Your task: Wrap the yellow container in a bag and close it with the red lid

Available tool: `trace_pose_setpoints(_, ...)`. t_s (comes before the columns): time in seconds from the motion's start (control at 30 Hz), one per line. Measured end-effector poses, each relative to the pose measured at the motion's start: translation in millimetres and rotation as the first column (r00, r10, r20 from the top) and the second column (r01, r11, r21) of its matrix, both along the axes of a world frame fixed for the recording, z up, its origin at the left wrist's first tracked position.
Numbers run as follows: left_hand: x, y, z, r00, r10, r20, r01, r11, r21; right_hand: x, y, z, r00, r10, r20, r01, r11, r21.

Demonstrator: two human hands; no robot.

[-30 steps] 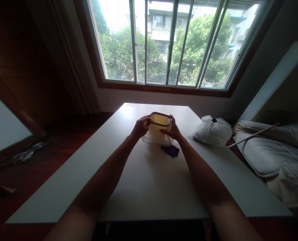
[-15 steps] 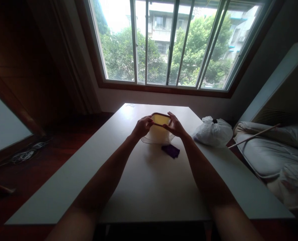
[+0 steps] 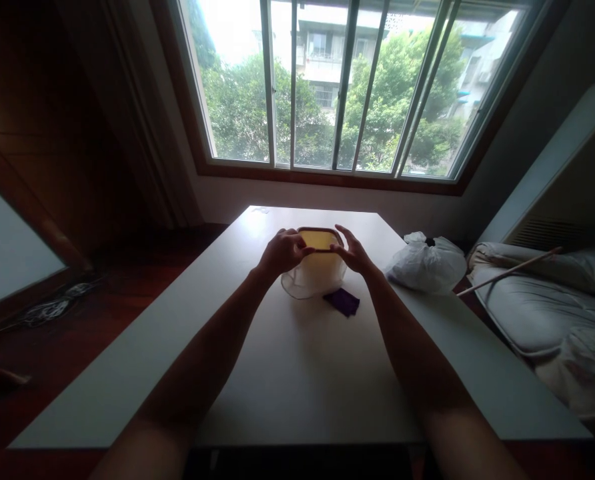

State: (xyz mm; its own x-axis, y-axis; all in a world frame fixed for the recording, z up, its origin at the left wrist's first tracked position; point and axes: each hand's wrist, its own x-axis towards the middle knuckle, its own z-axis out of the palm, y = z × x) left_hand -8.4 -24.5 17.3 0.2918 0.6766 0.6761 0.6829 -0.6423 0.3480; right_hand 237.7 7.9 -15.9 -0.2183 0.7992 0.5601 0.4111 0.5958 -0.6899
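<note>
A yellowish, see-through container (image 3: pixel 320 261) with a dark brown rim stands on the table, with thin clear plastic film (image 3: pixel 297 288) spread loosely round its base. My left hand (image 3: pixel 283 252) is closed on the left side of the rim, thumb at the front edge. At the right corner, my right hand (image 3: pixel 353 252) spans the rim, its thumb on the front edge and its forefinger stretched toward the back. Close in front of the container lies a folded dark purple cloth (image 3: pixel 342 302); neither hand touches it.
The white table (image 3: pixel 297 387) reaches toward a window. A knotted white plastic bag (image 3: pixel 427 263) rests at its right edge. Beyond that are a padded white bundle (image 3: pixel 517 307) and a thin stick (image 3: pixel 510 270). Coiled cables (image 3: pixel 52 308) lie on the floor at left.
The container's rim has shifted slightly left and levelled out. My left hand has moved a little left with it. The fingers of my right hand are spread a bit wider at the corner.
</note>
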Motion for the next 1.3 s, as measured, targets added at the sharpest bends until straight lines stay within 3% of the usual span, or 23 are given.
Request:
trace_pose_setpoints(0.17, 1, -1, -1.3, 0.998, 0.069, 0.005, -0.069, 0.998, -0.006, -1, 2, -1.9, 0.995, 0.044, -0.085, -0.052, 0.995, -0.087)
trace_pose_setpoints(0.4, 1, 12, -24.1, 0.999, 0.028, 0.025, -0.021, 0.972, -0.235, -3, 4, -2.8, 0.996, 0.070, -0.049, -0.073, 0.996, -0.053)
trace_pose_setpoints(0.7, -2, 14, -28.4, 0.998, 0.004, 0.063, 0.013, 0.962, -0.272, -1, -2, -1.2, 0.998, 0.058, 0.039, -0.060, 0.997, 0.056)
trace_pose_setpoints(0.8, -4, 17, -27.7, 0.997, -0.017, 0.075, 0.036, 0.965, -0.261, 6, -1, -0.1, 0.995, 0.050, 0.086, -0.063, 0.985, 0.162)
trace_pose_setpoints(0.9, -6, 18, -27.3, 0.992, 0.047, 0.117, -0.021, 0.975, -0.220, 11, 1, 1.3, 0.991, 0.036, 0.128, -0.066, 0.967, 0.244)
trace_pose_setpoints(1.07, -8, 18, -24.8, 0.968, 0.185, 0.168, -0.151, 0.969, -0.196, 10, -1, 7.5, 0.979, 0.063, 0.193, -0.111, 0.961, 0.252)
trace_pose_setpoints(1.2, -8, 16, -22.1, 0.974, 0.151, 0.169, -0.107, 0.964, -0.244, 5, -3, 12.0, 0.969, 0.116, 0.217, -0.171, 0.952, 0.255)
trace_pose_setpoints(1.3, -8, 16, -21.4, 0.986, 0.097, 0.136, -0.067, 0.976, -0.207, 1, -5, 13.8, 0.964, 0.109, 0.241, -0.170, 0.953, 0.251)
